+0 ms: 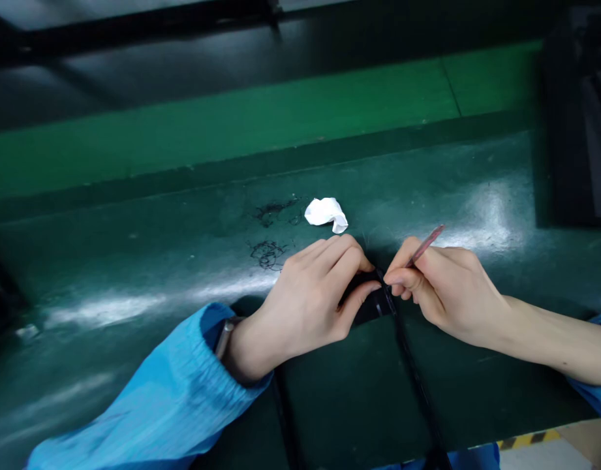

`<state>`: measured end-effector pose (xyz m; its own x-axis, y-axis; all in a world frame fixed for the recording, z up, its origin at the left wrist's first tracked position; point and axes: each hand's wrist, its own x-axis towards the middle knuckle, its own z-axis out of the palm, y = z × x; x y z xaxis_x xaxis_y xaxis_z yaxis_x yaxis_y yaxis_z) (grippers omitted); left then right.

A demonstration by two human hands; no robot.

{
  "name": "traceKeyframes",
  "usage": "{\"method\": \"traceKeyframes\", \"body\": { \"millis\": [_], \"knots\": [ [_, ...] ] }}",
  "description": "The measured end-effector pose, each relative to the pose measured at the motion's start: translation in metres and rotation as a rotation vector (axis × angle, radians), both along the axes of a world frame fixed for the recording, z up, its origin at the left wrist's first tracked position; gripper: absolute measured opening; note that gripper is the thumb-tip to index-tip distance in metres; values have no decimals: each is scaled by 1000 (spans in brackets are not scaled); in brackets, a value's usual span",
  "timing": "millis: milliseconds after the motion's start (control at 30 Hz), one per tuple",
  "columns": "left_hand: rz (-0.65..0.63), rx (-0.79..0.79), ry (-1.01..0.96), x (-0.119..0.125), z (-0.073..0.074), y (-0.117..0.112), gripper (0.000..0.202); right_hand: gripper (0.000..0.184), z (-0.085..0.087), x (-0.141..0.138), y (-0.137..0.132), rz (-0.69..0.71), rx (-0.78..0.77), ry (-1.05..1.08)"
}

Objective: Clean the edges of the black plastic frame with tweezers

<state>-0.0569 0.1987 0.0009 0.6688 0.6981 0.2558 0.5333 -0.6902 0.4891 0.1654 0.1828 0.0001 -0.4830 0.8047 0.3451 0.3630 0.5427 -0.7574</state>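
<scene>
A thin black frame [412, 365] lies on the green table, its two long bars running toward me. My left hand [316, 287] grips its far end, thumb and fingers pinched on the black edge near the corner. Close beside that pinch, my right hand [440, 287] is closed round a slim, reddish, pen-like tool [426, 244]. The tool's upper end sticks out above the fingers, while its working tip is hidden at the frame's edge. A crumpled white tissue [325, 213] sits just beyond my left hand.
Two tangles of fine black shavings [268, 254] lie left of the tissue on the green tabletop [134, 248]. A dark boxy object [574, 130] stands at the right. Yellow-and-black floor tape [530, 438] shows past the near table edge.
</scene>
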Motion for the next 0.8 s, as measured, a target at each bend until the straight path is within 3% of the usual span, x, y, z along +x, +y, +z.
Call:
{"method": "traceKeyframes", "body": {
  "millis": [800],
  "knots": [
    [2, -7, 10, -1, -1, -1, 7, 24, 3, 0, 0, -8, -41, 28]
  ]
}}
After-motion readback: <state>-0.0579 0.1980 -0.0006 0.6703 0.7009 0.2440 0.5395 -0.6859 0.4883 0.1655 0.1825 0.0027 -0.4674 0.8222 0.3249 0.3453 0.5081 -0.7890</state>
